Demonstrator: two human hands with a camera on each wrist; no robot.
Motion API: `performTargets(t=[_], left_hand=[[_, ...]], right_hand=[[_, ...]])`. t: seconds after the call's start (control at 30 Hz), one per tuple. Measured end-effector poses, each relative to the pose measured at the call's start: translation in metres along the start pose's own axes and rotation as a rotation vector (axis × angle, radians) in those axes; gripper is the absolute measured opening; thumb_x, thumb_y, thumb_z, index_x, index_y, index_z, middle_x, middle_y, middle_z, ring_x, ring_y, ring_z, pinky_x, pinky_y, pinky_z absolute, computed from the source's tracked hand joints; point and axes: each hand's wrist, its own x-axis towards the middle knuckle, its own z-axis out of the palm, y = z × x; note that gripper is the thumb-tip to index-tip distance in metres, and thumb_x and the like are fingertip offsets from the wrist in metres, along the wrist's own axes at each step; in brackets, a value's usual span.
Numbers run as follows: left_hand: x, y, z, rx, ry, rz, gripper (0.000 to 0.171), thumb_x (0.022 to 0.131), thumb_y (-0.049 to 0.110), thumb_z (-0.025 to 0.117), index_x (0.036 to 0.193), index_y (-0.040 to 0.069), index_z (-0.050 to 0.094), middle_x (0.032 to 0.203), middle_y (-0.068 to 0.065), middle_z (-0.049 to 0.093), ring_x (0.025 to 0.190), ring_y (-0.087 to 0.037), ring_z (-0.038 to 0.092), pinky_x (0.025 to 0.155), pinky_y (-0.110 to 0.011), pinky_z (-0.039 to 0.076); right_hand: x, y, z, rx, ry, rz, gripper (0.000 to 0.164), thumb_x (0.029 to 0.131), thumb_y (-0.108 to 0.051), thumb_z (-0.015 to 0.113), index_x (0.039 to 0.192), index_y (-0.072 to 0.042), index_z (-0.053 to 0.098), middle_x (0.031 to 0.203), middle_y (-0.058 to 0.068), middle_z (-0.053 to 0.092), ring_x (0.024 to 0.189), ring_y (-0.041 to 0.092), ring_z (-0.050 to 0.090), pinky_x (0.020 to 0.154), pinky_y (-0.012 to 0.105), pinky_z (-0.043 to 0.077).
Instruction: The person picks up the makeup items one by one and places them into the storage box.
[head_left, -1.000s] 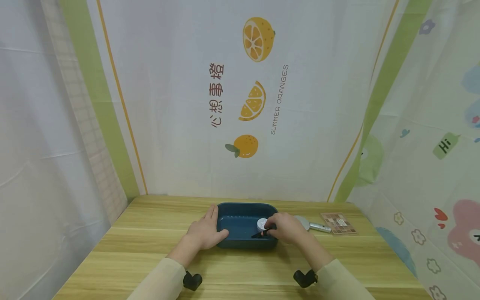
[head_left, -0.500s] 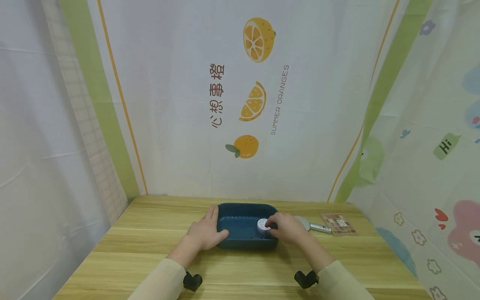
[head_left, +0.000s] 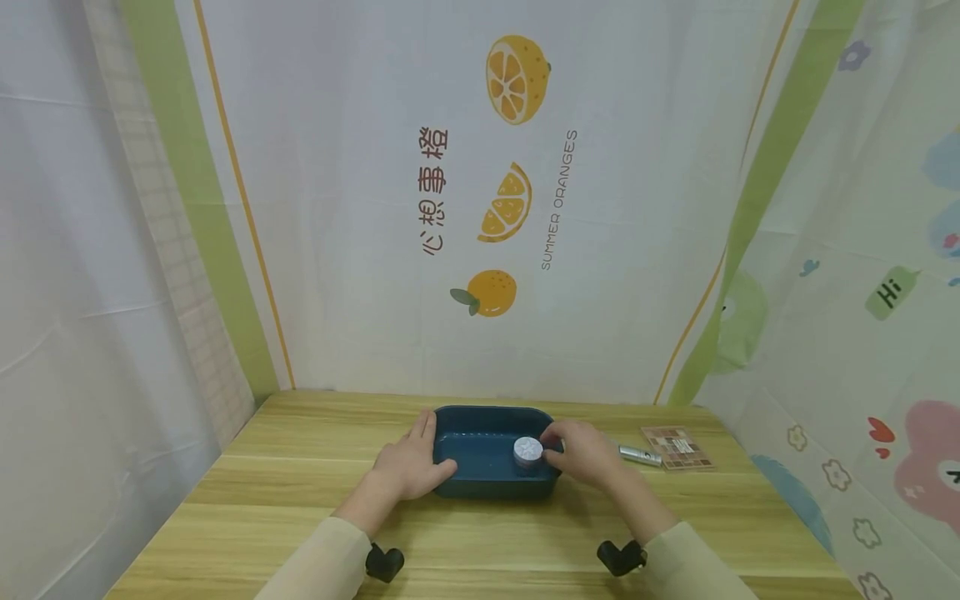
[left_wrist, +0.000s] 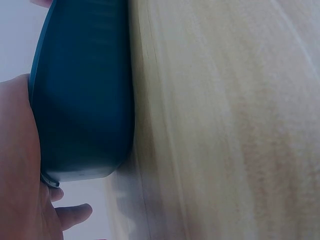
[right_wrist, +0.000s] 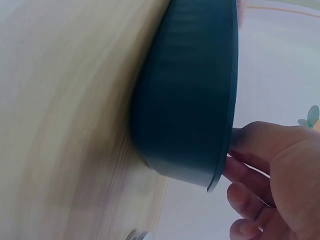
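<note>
A dark teal rectangular bin (head_left: 480, 487) stands on the wooden table, its end walls filling both wrist views. Spread along its left end, my left hand (head_left: 408, 460) rests with straight fingers at the rim and the thumb over the front corner. At the opposite end is my right hand (head_left: 588, 454), its fingertips at the right rim and no object in its grasp. The right wrist view shows its thumb and fingers (right_wrist: 250, 182) loosely bent beside that rim. Inside the bin, near the right end, sits a small round white container (head_left: 528, 450) with a patterned top.
Right of the bin, a silver handle-like piece (head_left: 640, 455) lies on the table, partly hidden by my right hand. Beyond it lies a flat square makeup palette (head_left: 678, 447) with brown and pink squares. A white curtain (head_left: 360, 333) with printed oranges hangs behind the table (head_left: 480, 542).
My right hand has let go of a slim black item low in the bin's right end and shifted slightly right, off the round container. My left hand has stayed put.
</note>
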Motion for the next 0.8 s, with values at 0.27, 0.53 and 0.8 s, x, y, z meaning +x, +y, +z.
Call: performTargets(t=[0.27,0.53,0.8], left_hand=[[0.000,-0.001,0.001,0.001,0.002,0.002,0.098,0.104,0.052,0.059,0.174,-0.003,0.018,0.184,-0.020,0.018,0.159,-0.044,0.044,0.111,-0.073,0.047],[0.001,-0.002,0.001,-0.002,0.002,0.001,0.098,0.104,0.051,0.059,0.174,-0.002,0.018,0.184,-0.020,0.017,0.159,-0.044,0.044,0.113,-0.074,0.045],[0.002,-0.003,0.001,-0.003,0.000,0.005,0.098,0.104,0.052,0.059,0.174,-0.002,0.018,0.184,-0.020,0.017,0.159,-0.044,0.044,0.112,-0.073,0.046]], right_hand=[[-0.004,0.009,-0.007,0.030,0.012,0.044,0.015,0.096,-0.021,0.083,0.110,-0.014,0.082,0.111,0.003,0.077,0.112,0.032,0.075,0.098,0.054,0.060],[-0.006,0.017,-0.013,0.024,0.021,0.060,0.023,0.098,-0.025,0.082,0.117,-0.013,0.080,0.114,0.004,0.078,0.110,0.030,0.075,0.098,0.055,0.060],[-0.010,0.034,-0.015,0.034,0.060,0.037,0.025,0.099,-0.021,0.080,0.120,-0.007,0.080,0.114,0.008,0.079,0.111,0.035,0.075,0.100,0.057,0.060]])
